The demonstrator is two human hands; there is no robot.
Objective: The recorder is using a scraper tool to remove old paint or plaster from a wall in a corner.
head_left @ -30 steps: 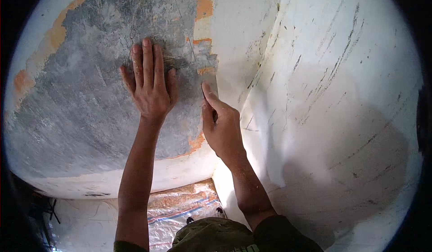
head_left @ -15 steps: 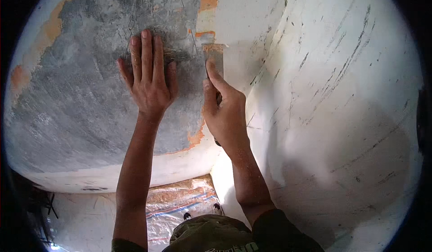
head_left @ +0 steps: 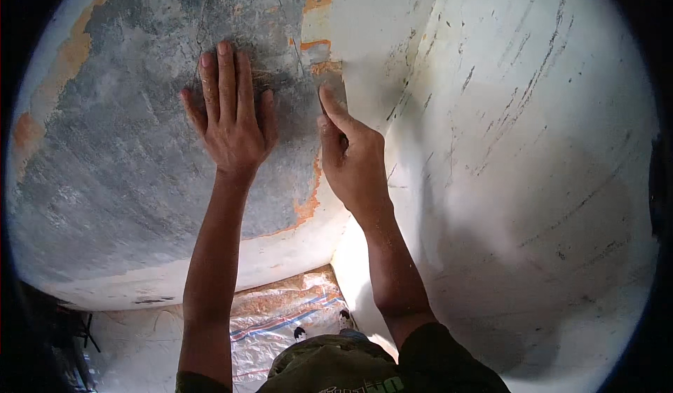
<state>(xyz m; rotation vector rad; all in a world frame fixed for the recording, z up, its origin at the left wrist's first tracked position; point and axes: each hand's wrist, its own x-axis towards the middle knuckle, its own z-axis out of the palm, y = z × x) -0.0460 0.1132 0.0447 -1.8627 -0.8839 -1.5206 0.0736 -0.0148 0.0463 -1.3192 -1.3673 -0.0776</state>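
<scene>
My left hand [head_left: 235, 126] lies flat on the bare grey patch of the wall [head_left: 140, 154], fingers spread and pointing up. My right hand [head_left: 356, 156] is closed round a scraper, its thumb side toward the patch. The scraper's flat metal blade [head_left: 332, 77] points up against the wall, at the line where grey surface meets white paint. Orange residue lies along the blade's top edge. My palm and fingers hide the scraper's handle. Just above the blade, a ragged orange strip [head_left: 317, 44] borders the remaining white paint.
On the right, a white wall [head_left: 519, 147] with dark scuffs and streaks meets the worked wall at a corner. Below, a striped plastic sheet [head_left: 287, 316] covers part of the floor. Dark objects [head_left: 70, 337] stand at the lower left.
My right hand and the scraper sit slightly higher on the wall, nearer the orange strip. The whole view has shifted a little. My left hand stays flat in its place.
</scene>
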